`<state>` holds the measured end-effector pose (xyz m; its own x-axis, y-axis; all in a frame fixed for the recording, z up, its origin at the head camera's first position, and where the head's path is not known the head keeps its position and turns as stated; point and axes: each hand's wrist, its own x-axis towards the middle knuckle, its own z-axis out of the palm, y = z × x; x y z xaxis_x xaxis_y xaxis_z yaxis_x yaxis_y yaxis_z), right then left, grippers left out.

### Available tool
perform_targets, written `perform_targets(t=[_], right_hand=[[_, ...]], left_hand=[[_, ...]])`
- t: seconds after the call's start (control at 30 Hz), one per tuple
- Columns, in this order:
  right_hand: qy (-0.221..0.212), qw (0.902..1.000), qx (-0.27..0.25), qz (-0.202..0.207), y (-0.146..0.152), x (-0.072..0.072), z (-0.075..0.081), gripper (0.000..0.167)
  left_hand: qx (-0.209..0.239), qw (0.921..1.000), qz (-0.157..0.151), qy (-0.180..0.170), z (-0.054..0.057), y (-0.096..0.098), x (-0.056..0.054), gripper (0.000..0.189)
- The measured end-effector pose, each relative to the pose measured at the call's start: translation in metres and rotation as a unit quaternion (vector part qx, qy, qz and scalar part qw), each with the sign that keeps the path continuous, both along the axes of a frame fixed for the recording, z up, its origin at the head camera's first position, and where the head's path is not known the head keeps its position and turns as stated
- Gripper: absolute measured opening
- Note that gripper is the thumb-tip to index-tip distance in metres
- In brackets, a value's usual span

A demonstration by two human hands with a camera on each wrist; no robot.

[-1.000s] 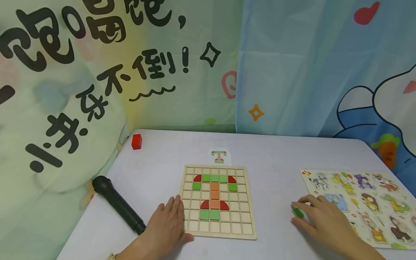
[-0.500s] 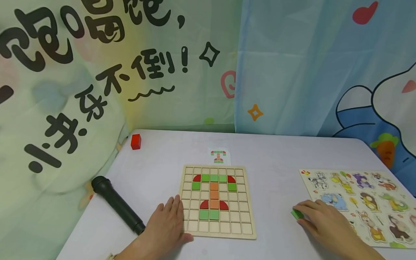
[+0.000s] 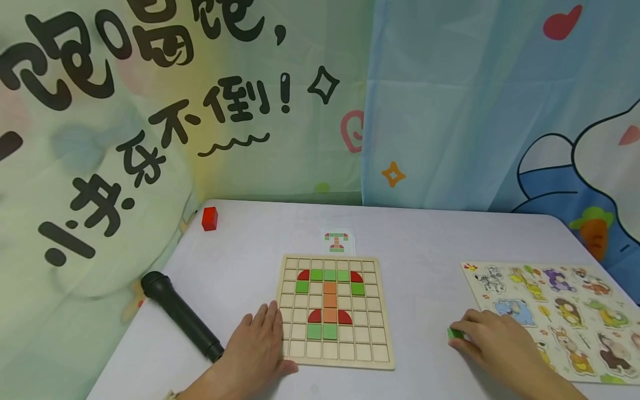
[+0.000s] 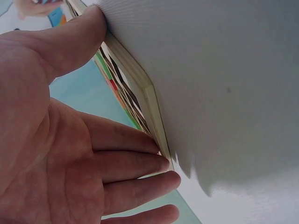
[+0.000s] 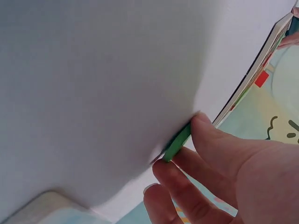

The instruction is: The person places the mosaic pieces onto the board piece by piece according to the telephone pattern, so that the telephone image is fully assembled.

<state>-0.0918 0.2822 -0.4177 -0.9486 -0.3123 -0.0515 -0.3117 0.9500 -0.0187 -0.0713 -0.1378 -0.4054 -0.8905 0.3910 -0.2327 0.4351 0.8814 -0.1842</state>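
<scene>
A wooden grid board (image 3: 369, 349) lies mid-table with green, orange and red tiles set in its cells in a T-like figure. My left hand (image 3: 257, 347) rests at the board's left edge; its fingers (image 4: 133, 163) are straight and touch the side, thumb at the near corner. To the right of the board, my right hand (image 3: 495, 341) pinches a small green tile (image 5: 177, 143) between thumb and fingertips, low over or on the tabletop. Behind the board lies a small pattern card (image 3: 336, 242) with a similar coloured figure.
A black microphone (image 3: 182, 315) lies left of the left hand. At the far left corner sits a red block (image 3: 210, 219). An animal puzzle board (image 3: 542, 294) lies at the right, partly under the right hand. A printed curtain (image 3: 425, 111) hangs behind the table.
The green tile has turned in my right fingers from a tilted position to a flatter one. My left hand and the board have stayed in place.
</scene>
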Motion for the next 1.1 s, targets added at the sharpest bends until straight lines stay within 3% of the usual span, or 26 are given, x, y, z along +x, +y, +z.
perform_targets(t=[0.2, 0.43, 0.6, 0.87, 1.0, 1.1], right_hand=[[0.054, 0.9983, 0.003, 0.019, -0.012, 0.002, 0.003, 0.022], [0.147, 0.9835, -0.02, 0.104, -0.046, 0.004, 0.004, 0.02], [0.146, 0.9777, -0.038, 0.146, -0.078, 0.004, 0.006, 0.022], [0.195, 0.9483, -0.046, 0.246, -0.13, -0.001, 0.003, 0.024], [0.214, 0.941, -0.022, 0.262, -0.15, -0.003, 0.005, 0.027], [0.209, 0.9428, -0.008, 0.26, -0.159, -0.004, 0.008, 0.028]], left_hand=[[-0.002, 1.0, 0.001, -0.002, 0.0, 0.0, -0.001, 0.097], [0.012, 0.9998, 0.005, -0.013, 0.001, 0.0, -0.001, 0.097], [0.014, 0.9996, 0.009, -0.021, 0.001, 0.0, -0.002, 0.097], [0.015, 0.9995, 0.012, -0.026, 0.002, 0.0, -0.003, 0.097], [0.019, 0.999, 0.016, -0.036, 0.002, 0.002, -0.004, 0.098], [0.015, 0.9987, 0.021, -0.045, 0.002, 0.003, -0.005, 0.099]])
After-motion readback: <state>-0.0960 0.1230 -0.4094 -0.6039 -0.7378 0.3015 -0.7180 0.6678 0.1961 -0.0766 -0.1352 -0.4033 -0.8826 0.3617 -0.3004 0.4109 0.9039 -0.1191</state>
